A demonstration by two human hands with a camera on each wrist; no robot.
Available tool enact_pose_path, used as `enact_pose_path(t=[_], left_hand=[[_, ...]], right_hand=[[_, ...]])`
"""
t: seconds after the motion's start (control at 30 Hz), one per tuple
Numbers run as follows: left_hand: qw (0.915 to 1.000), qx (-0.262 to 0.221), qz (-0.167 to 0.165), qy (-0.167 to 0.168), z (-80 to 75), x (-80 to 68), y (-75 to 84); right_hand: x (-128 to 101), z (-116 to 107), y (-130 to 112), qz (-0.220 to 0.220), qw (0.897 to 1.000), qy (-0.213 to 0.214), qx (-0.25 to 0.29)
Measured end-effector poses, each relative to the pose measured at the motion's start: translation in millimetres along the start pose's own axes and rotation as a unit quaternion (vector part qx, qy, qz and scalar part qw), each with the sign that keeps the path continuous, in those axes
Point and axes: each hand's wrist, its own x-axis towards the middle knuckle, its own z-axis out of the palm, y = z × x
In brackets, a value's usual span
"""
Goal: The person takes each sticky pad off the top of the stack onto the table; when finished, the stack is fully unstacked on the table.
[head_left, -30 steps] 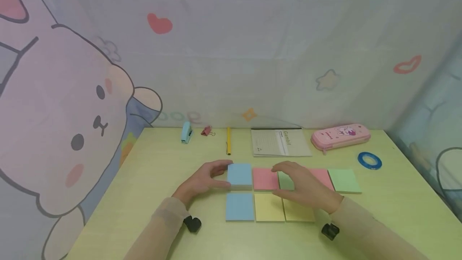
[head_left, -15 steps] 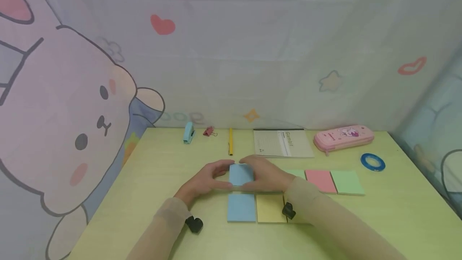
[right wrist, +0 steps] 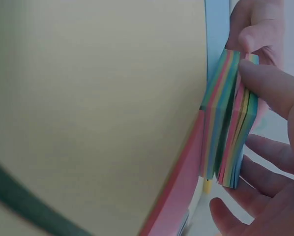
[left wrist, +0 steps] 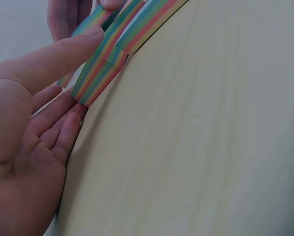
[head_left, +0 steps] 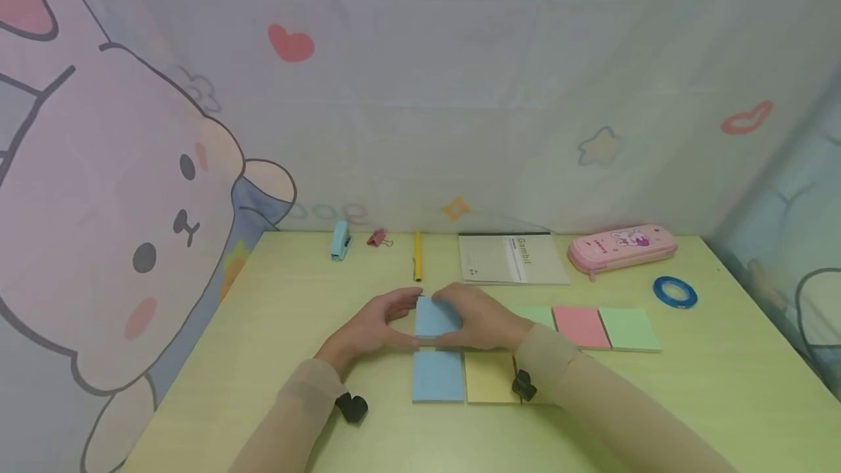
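A stack of sticky note pads with a blue top [head_left: 434,318] stands mid-table, between my two hands. My right hand [head_left: 485,318] grips the upper part of the stack [right wrist: 241,132] by its sides, thumb at the near side. A narrow gap parts it from the lower part [right wrist: 217,123], striped with coloured layers. My left hand [head_left: 373,323] holds the stack from the left, thumb in front and fingers behind. In front lie a single blue pad [head_left: 438,377] and a yellow pad [head_left: 490,378]; my right forearm covers most of another yellow one.
Right of the stack are green [head_left: 534,314], pink [head_left: 581,327] and green pads [head_left: 629,329]. Along the back lie a stapler [head_left: 340,241], binder clip [head_left: 377,238], yellow pen [head_left: 417,258], notebook [head_left: 512,260] and pink pencil case [head_left: 621,247]. A blue tape roll [head_left: 674,292] lies at right.
My right hand has moved left from above the pink and green pads to the blue-topped stack and taken hold of its upper part. The left hand has stayed at the stack.
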Motion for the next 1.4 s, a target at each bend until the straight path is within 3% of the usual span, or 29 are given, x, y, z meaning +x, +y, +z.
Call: enact_pose_path(t=[0.27, 0.53, 0.9, 1.27, 1.4], left_hand=[[0.9998, 0.02, 0.0, 0.004, 1.8, 0.5, -1.8], [0.999, 0.035, -0.027, 0.01, 2.9, -0.9, 0.7], [0.9992, 0.025, -0.032, 0.008, 3.1, -1.1, 4.2], [0.9995, 0.017, -0.027, 0.004, 2.8, -1.3, 4.6], [0.9995, 0.017, -0.026, 0.004, 2.0, -0.4, 4.3]], right_hand=[[-31.1, -21.7, 9.1, -0.005, 0.998, 0.055, 0.006], [-109.7, -53.1, 31.1, 0.038, 0.996, 0.068, 0.032], [-196.0, -74.1, 68.8, 0.075, 0.993, 0.086, -0.043], [-230.2, -66.9, 80.9, 0.004, 0.99, 0.107, -0.089], [-233.8, -61.1, 83.3, -0.007, 0.992, 0.084, -0.096]])
